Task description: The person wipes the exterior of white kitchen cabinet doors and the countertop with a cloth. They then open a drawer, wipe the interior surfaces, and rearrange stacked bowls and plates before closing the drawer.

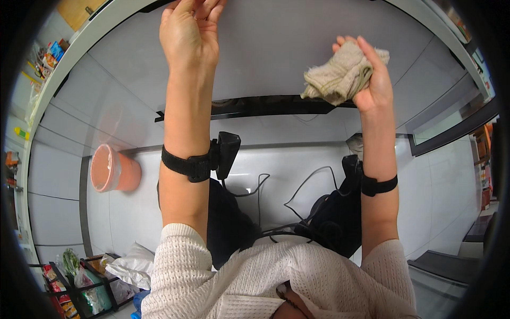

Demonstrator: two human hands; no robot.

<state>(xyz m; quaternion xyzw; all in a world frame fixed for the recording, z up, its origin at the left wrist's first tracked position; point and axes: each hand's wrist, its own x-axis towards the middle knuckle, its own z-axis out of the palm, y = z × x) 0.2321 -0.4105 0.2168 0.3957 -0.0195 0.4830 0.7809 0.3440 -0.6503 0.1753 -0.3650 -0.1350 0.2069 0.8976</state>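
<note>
In my right hand [376, 79] is a folded beige cleaning cloth [338, 73] with frayed, greenish edges. My thumb and fingers hold it in front of a glossy grey cabinet panel [275, 52]. My left hand [191, 34] is raised at the top of the view, palm turned up, near the panel's upper edge. Its fingertips are cut off by the frame, so what they touch is hidden. A black strip [271, 107] runs along the panel's lower edge, passing behind my left forearm.
On the pale tiled floor stands a pink lined bin [135, 171] at left. A black rack [95, 287] with bagged groceries is at lower left. Black devices [229, 155] are strapped to both forearms, with cables [293, 195] hanging by my legs. A dark-framed door edge [454, 127] juts in at right.
</note>
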